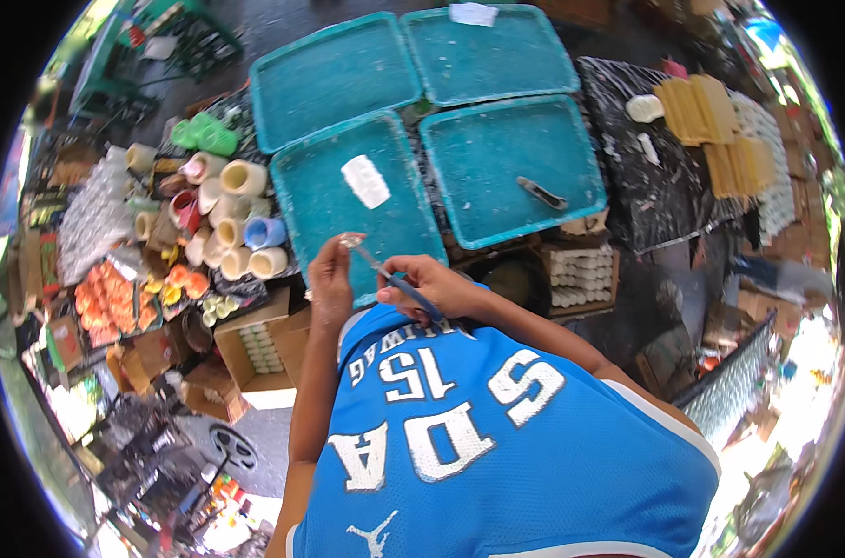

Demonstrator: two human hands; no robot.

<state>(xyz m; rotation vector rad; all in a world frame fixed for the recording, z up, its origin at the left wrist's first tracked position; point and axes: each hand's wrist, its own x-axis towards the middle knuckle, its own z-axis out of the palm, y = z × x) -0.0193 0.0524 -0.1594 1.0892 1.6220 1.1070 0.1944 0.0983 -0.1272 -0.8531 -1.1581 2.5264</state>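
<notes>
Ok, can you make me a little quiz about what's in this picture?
1. True or false: four teal trays lie ahead.
2. What lies on the near left tray? A) white lump B) red cup
3. Which hand holds the thin blue-handled tool?

Key: 1 true. 2 A. 3 The right hand; the left hand pinches a small pale piece at the tool's tip.

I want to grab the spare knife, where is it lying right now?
In the head view, the knife lies alone on the near right teal tray, ahead and to the right of the right hand, with a box of white candles just below that tray.
</notes>
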